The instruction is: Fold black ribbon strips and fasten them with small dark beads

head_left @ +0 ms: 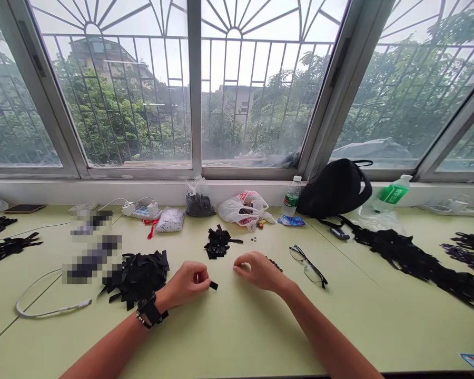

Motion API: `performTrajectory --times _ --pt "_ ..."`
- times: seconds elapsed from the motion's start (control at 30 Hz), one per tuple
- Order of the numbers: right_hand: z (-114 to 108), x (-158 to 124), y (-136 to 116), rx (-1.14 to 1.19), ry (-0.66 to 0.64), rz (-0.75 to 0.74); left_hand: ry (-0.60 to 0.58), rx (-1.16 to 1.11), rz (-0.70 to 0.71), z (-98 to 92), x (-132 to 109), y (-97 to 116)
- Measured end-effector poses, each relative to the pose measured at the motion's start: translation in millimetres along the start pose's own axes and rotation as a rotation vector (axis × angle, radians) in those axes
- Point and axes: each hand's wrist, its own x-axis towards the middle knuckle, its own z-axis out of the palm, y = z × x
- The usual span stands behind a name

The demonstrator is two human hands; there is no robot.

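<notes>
One small black strip (213, 285) is pinched in my left fingers (200, 278), just above the desk (237, 337), while my right fingers (242, 268) curl nearly shut with nothing showing in them, close to some dark beads (275, 265). A slack pinch could drop the strip, and it could vanish against the black pile (138, 276) nearby.

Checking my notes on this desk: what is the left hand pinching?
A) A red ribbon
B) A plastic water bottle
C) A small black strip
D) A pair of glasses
C. The left hand holds a small black strip between its fingertips, with the strip's end sticking out past them.
</notes>
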Motion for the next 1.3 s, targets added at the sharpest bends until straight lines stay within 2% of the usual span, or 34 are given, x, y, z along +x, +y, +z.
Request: performTrajectory --times 0.47,0.8,1.3 --pt "20 0 -8 0.417 -0.252 -0.214 -0.007 0.001 0.008 -0.4 -1 -1" --pt "32 3 -7 0.559 -0.206 -0.162 -0.013 -0.043 0.009 1.8 0 -5" --pt "34 3 -6 0.517 -0.185 -0.169 0.018 -0.060 0.015 1.7 1 -5"
